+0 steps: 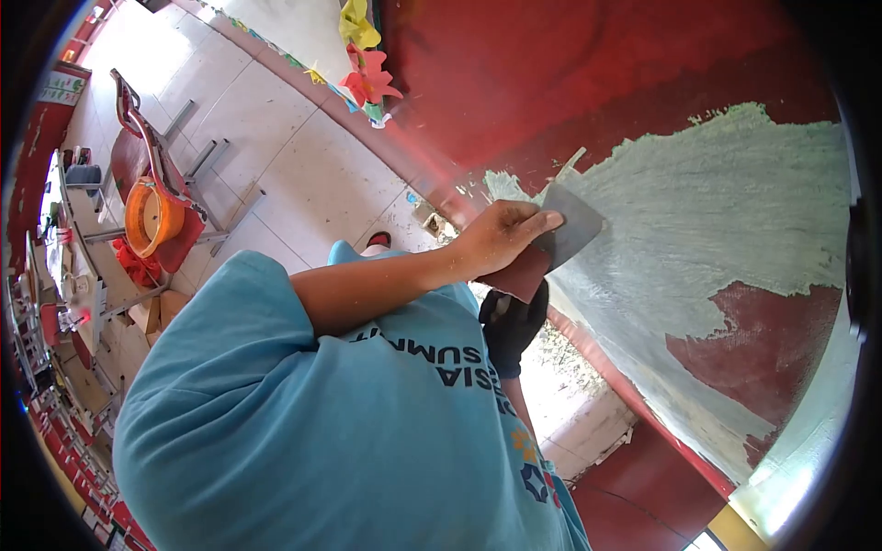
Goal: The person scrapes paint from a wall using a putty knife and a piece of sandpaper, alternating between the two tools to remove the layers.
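My left hand is bare and closed on a thin grey scraper plate, with the thumb flat on its face. The plate is in front of the red wall, close to a large pale grey patch of filler; I cannot tell if it touches. A reddish-brown flat piece shows just below the left fingers, its corner near the right hand. My right hand, in a black glove, is curled beneath that piece. What its fingers hold is hidden.
A chair with an orange bucket on it stands on the tiled floor at left. Cluttered tables line the far left. Paper flowers hang at the top. Debris lies along the wall's foot.
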{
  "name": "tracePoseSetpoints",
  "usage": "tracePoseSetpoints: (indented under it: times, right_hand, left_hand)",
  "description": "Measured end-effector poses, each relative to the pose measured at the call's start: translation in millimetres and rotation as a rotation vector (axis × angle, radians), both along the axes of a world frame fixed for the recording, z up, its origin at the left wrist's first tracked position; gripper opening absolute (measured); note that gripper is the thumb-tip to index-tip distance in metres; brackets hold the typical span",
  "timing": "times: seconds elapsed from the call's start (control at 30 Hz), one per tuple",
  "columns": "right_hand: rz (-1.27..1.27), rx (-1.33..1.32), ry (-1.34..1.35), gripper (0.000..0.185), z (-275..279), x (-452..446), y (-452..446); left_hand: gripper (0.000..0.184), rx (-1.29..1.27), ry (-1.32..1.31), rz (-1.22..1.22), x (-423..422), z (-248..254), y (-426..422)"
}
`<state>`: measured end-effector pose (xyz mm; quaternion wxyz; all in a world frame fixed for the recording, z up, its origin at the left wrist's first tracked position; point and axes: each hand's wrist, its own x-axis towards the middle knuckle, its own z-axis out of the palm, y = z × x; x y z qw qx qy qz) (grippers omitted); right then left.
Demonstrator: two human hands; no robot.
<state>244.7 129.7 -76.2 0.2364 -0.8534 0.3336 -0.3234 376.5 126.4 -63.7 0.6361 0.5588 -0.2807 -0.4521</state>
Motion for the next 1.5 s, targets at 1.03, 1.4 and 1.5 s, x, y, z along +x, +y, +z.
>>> tracePoseSetpoints:
  times: [1.03, 1.4, 1.5]
  right_hand:
    - [-0.069, 0.928, -0.514, 0.016, 17, 10, 12]
    - [-0.099, 0.975, -0.569, 0.015, 45, 22, 13]
    - [-0.069, 0.862, -0.543, 0.016, 18, 17, 12]
  left_hand:
    - [0.036, -0.003, 0.093, 0.034, 2, 30, 9]
    - [0.040, -0.008, 0.054, -0.015, 16, 41, 3]
    - [0.038, -0.009, 0.146, -0.029, 9, 25, 4]
